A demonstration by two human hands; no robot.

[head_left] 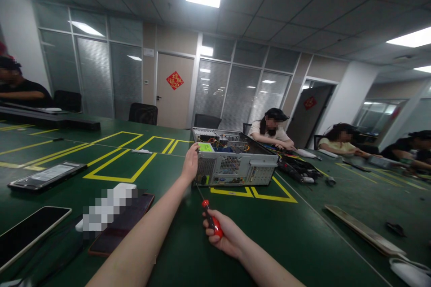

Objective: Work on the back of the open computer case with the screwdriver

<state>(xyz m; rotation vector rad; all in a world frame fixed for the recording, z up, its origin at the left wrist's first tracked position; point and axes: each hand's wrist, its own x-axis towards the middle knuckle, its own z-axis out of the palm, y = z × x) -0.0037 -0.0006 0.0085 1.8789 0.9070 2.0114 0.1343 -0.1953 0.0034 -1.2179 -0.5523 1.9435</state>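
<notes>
An open desktop computer case (235,157) lies on the green table (303,242), its rear panel facing me and cables showing inside. My left hand (191,162) reaches forward and grips the case's left rear corner. My right hand (224,235) is closed round a red-handled screwdriver (210,219). The screwdriver's thin shaft points up and away toward the lower left corner of the case, with its tip close to the panel.
Phones and a tablet (47,176) lie on the table at the left, one phone (28,233) near the front edge. A flat metal panel (365,233) lies at the right. Several people sit at the far side and the left, with tools and parts before them.
</notes>
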